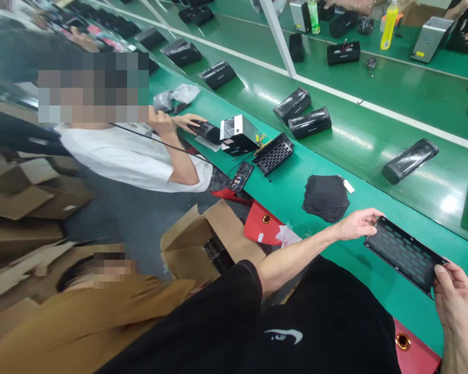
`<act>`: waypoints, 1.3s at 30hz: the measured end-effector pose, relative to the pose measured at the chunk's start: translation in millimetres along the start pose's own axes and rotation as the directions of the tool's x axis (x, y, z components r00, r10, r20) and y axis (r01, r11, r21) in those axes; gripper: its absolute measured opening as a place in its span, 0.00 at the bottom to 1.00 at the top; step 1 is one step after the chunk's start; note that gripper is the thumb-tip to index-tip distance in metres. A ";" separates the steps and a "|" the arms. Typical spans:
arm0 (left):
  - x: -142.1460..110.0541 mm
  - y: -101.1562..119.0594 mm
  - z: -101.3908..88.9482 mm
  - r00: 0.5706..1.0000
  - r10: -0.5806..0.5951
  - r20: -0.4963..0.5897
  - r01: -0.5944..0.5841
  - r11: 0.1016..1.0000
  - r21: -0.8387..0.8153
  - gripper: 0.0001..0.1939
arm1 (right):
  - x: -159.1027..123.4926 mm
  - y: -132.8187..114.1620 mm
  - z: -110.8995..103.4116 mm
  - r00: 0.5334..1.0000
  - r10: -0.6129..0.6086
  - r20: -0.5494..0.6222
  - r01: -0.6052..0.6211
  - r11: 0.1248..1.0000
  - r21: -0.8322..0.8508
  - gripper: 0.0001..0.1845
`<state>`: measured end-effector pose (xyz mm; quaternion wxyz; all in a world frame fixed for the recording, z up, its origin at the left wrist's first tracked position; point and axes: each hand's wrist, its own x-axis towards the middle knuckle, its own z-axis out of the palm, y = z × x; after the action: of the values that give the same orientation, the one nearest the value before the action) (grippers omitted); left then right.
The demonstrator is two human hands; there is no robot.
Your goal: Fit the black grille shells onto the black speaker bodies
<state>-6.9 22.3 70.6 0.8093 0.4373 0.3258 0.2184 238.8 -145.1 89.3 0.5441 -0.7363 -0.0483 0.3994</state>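
A black speaker grille with rows of slots is held between my two hands over the green bench. My left hand pinches its left end, thumb and fingers closed on the edge. At the opposite end, my right hand grips the right corner with the thumb on top. Just left of my left hand lies a stack of black cloth pieces with a small white tag at its corner.
Along the green bench lie another slotted black grille, a boxy metal device and a phone. Black speakers rest on the conveyor beyond. A person in a white shirt works at left; an open carton stands below.
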 end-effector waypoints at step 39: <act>32.0 -21.3 -19.7 0.847 -0.370 0.382 0.486 0.830 -0.273 0.36 | 25.9 -18.9 17.1 0.974 0.055 0.221 -0.052 0.998 -0.019 0.29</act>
<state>2.6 42.8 33.7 0.9446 0.2254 0.2382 0.0126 252.2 -111.4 89.8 0.5195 -0.6916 -0.0913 0.4933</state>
